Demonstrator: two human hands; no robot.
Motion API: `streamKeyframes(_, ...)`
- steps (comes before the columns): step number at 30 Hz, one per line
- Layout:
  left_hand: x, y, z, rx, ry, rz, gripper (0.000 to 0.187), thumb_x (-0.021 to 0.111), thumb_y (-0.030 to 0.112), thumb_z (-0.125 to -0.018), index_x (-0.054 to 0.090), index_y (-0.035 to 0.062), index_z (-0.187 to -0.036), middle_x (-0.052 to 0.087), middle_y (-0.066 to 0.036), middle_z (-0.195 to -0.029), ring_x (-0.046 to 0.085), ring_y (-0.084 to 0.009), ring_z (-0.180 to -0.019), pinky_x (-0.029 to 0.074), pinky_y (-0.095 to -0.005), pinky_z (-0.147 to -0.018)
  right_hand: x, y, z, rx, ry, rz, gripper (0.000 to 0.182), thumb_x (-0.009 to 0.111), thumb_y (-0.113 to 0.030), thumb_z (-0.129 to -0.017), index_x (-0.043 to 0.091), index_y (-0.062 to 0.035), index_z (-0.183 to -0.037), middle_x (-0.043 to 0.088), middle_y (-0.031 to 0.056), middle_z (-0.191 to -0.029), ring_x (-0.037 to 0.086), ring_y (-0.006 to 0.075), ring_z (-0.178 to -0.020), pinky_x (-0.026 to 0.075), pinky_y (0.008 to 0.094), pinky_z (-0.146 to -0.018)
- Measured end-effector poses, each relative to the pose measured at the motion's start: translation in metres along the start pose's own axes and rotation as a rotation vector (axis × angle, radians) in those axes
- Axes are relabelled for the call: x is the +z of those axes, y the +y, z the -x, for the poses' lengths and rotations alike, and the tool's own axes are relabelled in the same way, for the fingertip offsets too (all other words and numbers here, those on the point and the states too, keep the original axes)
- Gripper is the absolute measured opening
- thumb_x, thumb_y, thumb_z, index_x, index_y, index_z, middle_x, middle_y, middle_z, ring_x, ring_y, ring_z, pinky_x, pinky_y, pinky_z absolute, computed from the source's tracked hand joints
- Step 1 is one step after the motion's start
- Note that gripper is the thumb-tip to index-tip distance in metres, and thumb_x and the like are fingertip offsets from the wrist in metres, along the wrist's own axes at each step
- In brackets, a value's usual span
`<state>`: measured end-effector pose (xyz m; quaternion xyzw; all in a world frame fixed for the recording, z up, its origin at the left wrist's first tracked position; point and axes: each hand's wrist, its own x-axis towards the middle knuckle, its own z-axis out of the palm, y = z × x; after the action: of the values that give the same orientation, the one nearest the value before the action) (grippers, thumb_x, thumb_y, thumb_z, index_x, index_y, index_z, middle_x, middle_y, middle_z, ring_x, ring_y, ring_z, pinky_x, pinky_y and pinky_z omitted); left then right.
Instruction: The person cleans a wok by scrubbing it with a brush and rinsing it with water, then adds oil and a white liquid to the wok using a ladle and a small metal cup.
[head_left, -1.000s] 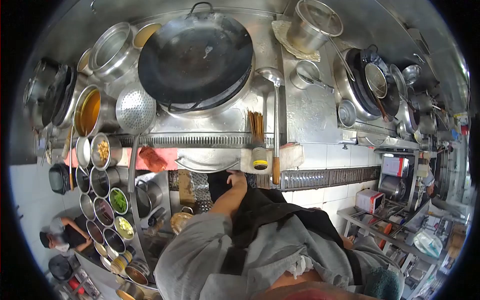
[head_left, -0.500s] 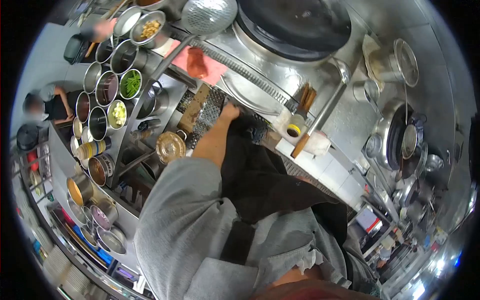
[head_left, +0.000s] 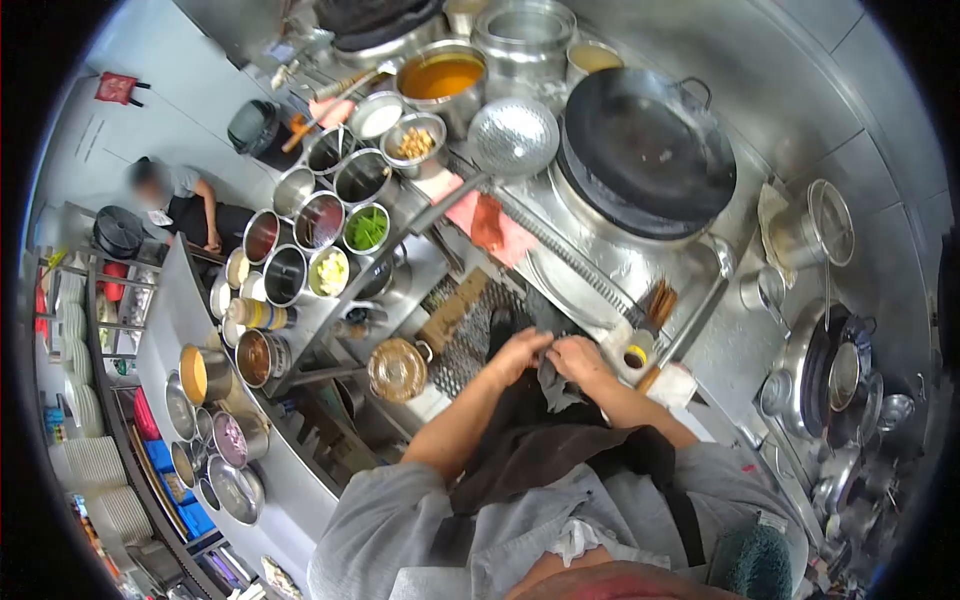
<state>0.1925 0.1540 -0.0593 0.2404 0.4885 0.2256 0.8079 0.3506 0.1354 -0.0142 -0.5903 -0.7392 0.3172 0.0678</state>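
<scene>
Both hands are close together in front of my dark apron (head_left: 540, 455). My left hand (head_left: 522, 356) is closed on a dark grey cloth (head_left: 556, 388), its fingers bent at the cloth's upper part. My right hand (head_left: 577, 358) grips the same crumpled cloth from the other side, and the cloth hangs down between the two hands. Parts of the fingers are hidden by the cloth and by each other. Beyond the hands, at the stove's edge, lies an oval metal tray (head_left: 570, 290).
A black wok (head_left: 645, 150) sits on the stove, with a perforated strainer (head_left: 513, 137) to its left. Several metal pots of ingredients, including chopped greens (head_left: 367, 228), stand at left. A ladle (head_left: 700, 305) and a bamboo brush (head_left: 660, 300) lie at right. Another person (head_left: 190, 195) is at far left.
The view has shifted, showing more of the stove. My right hand, hidden before, now shows beside the left. My left hand has come nearer my body, and both grip the cloth.
</scene>
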Motion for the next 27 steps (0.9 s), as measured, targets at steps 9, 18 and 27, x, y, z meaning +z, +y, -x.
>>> streamKeyframes(9,-0.040,0.009,-0.042,0.151,0.518,-0.974,0.043,0.058,0.038,-0.074,0.066,-0.0001,-0.090,0.062,-0.023,-0.095,0.059,-0.0358,-0.094,0.046,-0.0409,-0.084,-0.004,0.001,0.010,-0.232,0.006,0.103,0.020,0.058,-0.026,-0.079,0.064,-0.0062,-0.081,0.062,0.0167,-0.075,0.059,0.0362,-0.074,0.046,0.0451,-0.066)
streamKeyframes(18,-0.157,-0.021,-0.023,0.175,0.418,-1.312,0.041,0.055,0.018,-0.067,0.062,0.0076,-0.106,0.061,-0.017,-0.106,0.057,-0.0303,-0.102,0.046,-0.0370,-0.088,0.051,0.093,0.096,0.145,-0.395,0.282,0.031,0.062,-0.021,-0.074,0.062,-0.0037,-0.100,0.063,0.0196,-0.088,0.060,0.0362,-0.085,0.047,0.0424,-0.073)
streamKeyframes(27,-0.296,-0.117,0.104,-0.255,0.522,-1.074,0.030,0.053,0.017,-0.065,0.069,0.0059,-0.089,0.063,-0.017,-0.102,0.060,-0.0299,-0.096,0.049,-0.0399,-0.080,0.018,0.015,0.003,-0.012,-0.552,0.338,0.028,0.061,-0.020,-0.074,0.063,-0.0029,-0.096,0.063,0.0204,-0.087,0.060,0.0369,-0.085,0.047,0.0431,-0.073)
